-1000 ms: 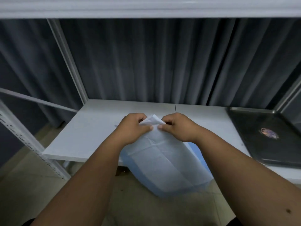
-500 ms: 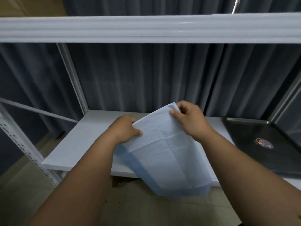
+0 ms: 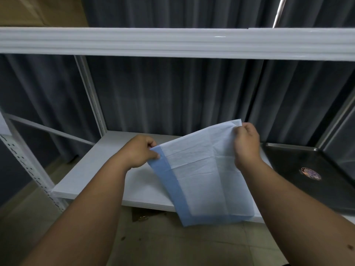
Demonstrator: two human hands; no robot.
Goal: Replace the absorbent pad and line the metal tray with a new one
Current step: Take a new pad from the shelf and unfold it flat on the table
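Unfolding the pad [image 3: 201, 177], by the look of it: held up in the air between both hands, above the front edge of the shelf [image 3: 92, 169], partly opened, creases visible, blue border down the left side and along the hanging bottom edge. Left hand [image 3: 140, 152] pinching the upper left corner, thumb over the blue edge. Right hand [image 3: 246, 143] pinching the top right corner, fingers curled round it, raised higher than the left. Tray [image 3: 299, 169] lying on the shelf just beyond the right hand, dark, bare of any lining, a round sticker on its floor. Old pad nowhere in view, so the removal step probably done. Next, likely: pulling the hands further apart to open the remaining folds, then carrying the pad rightward and laying it flat inside the tray, corners matched to the rim.
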